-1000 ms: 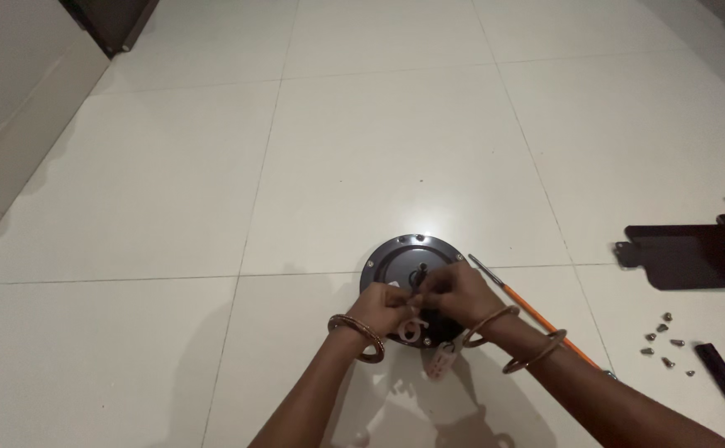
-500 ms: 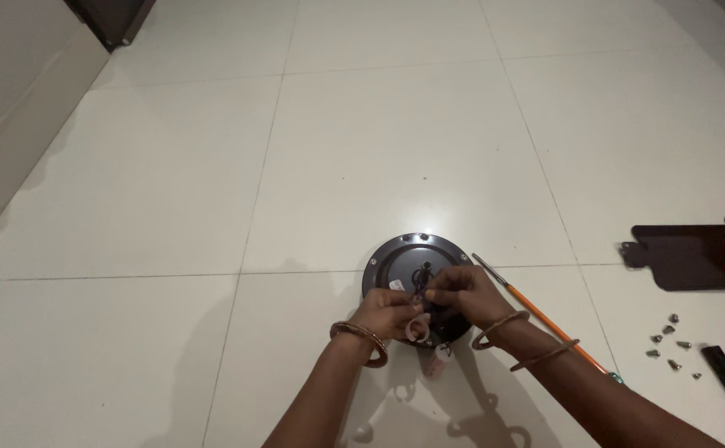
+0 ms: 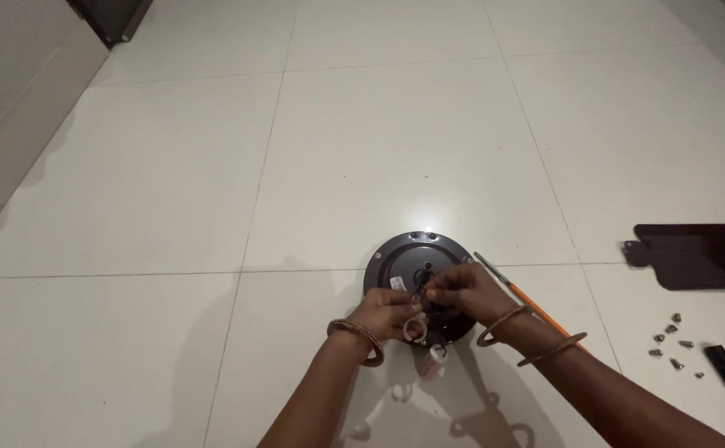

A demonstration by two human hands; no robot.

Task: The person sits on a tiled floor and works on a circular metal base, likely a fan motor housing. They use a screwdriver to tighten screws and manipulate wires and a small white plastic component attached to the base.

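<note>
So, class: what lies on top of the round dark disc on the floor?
Both hands, left hand and right hand, rest over the near half of the disc, pinching small parts at its centre. What the fingers cover there cannot be made out.

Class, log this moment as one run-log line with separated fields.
left hand: at small ring | right hand: pinching part | round dark disc: on tiled floor | orange-handled tool: beside disc | screws: right

Hands shifted slightly on disc.

Glossy pale floor tiles, perhaps cream
</note>
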